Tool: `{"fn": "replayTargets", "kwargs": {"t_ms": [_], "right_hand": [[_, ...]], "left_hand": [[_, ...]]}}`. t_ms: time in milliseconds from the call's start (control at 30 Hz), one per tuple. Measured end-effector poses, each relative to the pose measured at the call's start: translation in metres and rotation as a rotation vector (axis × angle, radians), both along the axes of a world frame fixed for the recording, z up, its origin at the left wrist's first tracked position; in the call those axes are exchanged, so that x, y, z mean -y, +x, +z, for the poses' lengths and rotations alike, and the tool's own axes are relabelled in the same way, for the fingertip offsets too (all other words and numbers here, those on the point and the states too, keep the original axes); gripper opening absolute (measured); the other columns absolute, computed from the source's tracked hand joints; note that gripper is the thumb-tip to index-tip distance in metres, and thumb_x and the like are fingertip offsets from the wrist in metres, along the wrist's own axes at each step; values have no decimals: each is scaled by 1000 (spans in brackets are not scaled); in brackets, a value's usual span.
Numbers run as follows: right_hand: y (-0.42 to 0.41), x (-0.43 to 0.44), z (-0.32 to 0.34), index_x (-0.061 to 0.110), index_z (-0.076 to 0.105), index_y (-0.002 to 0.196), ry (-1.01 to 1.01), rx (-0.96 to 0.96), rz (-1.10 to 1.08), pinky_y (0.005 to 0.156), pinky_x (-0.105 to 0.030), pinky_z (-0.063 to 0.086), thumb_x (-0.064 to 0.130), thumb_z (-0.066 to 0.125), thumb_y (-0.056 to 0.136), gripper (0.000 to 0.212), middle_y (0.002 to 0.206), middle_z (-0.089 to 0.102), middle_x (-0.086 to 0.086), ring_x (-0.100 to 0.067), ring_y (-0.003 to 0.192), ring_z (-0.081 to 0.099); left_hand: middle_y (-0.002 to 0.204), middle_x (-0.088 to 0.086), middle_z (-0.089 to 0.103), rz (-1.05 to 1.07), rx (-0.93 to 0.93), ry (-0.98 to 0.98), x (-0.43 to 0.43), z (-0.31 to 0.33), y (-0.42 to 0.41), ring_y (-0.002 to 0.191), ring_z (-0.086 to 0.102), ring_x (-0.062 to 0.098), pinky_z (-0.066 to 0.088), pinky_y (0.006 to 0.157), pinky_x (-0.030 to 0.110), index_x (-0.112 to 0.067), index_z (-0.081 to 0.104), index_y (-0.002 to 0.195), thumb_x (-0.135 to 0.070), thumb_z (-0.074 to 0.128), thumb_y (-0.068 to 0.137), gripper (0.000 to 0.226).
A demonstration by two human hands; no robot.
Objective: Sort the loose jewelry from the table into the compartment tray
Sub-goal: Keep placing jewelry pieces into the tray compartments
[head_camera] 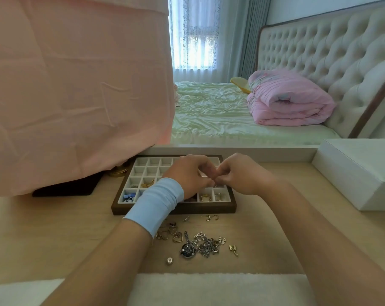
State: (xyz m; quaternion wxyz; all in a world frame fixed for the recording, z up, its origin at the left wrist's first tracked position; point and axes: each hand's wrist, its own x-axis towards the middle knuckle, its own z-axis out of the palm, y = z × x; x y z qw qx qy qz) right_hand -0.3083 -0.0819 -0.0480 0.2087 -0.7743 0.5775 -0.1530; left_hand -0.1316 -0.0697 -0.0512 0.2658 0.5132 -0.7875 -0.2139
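Silver and gold loose jewelry (pixel 200 244) lies in a scatter on the wooden table (pixel 54 235), just beside the tray's near edge: heart charms, a tangled chain with a dark round pendant, a small bead nearer the table's front edge, and two hooks close against the tray frame. Its position within easy reach suggests a working pile drawn from piece by piece. The compartment tray (pixel 174 209), dark-framed with pale cells, sits toward the table's back edge; several near-row cells hold items, the far-left cells appear empty. Both hands meet above the tray's middle cells. The left hand (pixel 187 175), with a blue wristband, and the right hand (pixel 240 175) have fingertips pinched together, apparently working one small piece between them; the piece itself is hidden. Judged: sorting is partway done.
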Motion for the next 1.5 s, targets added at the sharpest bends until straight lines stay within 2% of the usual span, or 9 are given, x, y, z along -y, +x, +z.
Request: {"fn": "replayTargets", "kwargs": {"t_ms": [133, 300, 500, 733, 867, 1000, 1200, 1367, 1500], "right_hand": [[7, -10, 10, 33, 77, 92, -85, 12, 41, 77, -24, 48, 30, 71, 94, 7, 86, 63, 19, -2, 84, 60], [31, -31, 30, 25, 76, 86, -94, -100, 199, 67, -30, 51, 36, 72, 89, 12, 79, 67, 6, -7, 69, 59], [56, -57, 27, 43, 76, 97, -43, -337, 333, 61, -22, 38, 39, 76, 84, 14, 77, 51, 17, -1, 71, 49], [69, -65, 16, 41, 79, 102, -171, -481, 370, 76, -26, 48, 40, 74, 88, 15, 75, 53, 24, -7, 87, 56], [65, -63, 17, 36, 80, 96, -139, -331, 328, 63, -17, 40, 39, 74, 89, 10, 70, 57, 20, 3, 72, 55], [55, -57, 21, 30, 77, 89, -15, 23, 261, 59, -8, 36, 33, 75, 91, 4, 59, 61, 22, 12, 59, 55], [53, -56, 21, 22, 78, 88, 165, 297, 185, 48, -11, 35, 31, 72, 94, 13, 47, 50, 14, -1, 43, 40], [54, -56, 20, 17, 79, 85, 263, 419, 162, 46, -22, 30, 37, 73, 92, 22, 59, 48, -3, -13, 49, 35], [58, -56, 18, 10, 72, 82, 218, 486, 135, 45, -21, 33, 31, 71, 94, 24, 63, 59, 0, -10, 44, 43]], "left_hand": [[86, -22, 62, -11, 49, -41, -4, 14, 13, 78, 58, -1, 50, 75, 22, -38, 64, 86, -29, 73, 84, 14], [76, -19, 60, -66, 148, -13, -26, 29, 39, 65, 50, -5, 38, 65, 16, -33, 64, 80, -30, 70, 84, 9], [77, -21, 56, -39, 415, 39, -63, 33, 65, 70, 50, -5, 30, 54, 10, -35, 67, 93, -40, 62, 89, 8], [83, -23, 55, -3, 555, 15, -84, 25, 69, 67, 46, -11, 25, 50, 8, -41, 66, 102, -43, 60, 90, 13], [84, -23, 64, -16, 345, 67, -78, 16, 75, 78, 57, -3, 47, 72, 17, -39, 70, 94, -36, 70, 84, 11], [79, -20, 70, -5, 72, 109, -75, 13, 83, 66, 56, -12, 39, 60, 4, -31, 71, 94, -28, 75, 82, 13], [83, -3, 76, -41, -250, 165, -71, 13, 90, 63, 66, 10, 56, 70, 21, -20, 72, 97, -17, 79, 79, 19], [72, 9, 72, 21, -452, 149, -73, 11, 84, 56, 57, 9, 44, 48, 14, -10, 76, 89, -14, 78, 80, 10], [71, -1, 72, 113, -534, 220, -72, 11, 83, 60, 62, 9, 46, 47, 21, -14, 76, 89, -15, 76, 82, 7]]}}
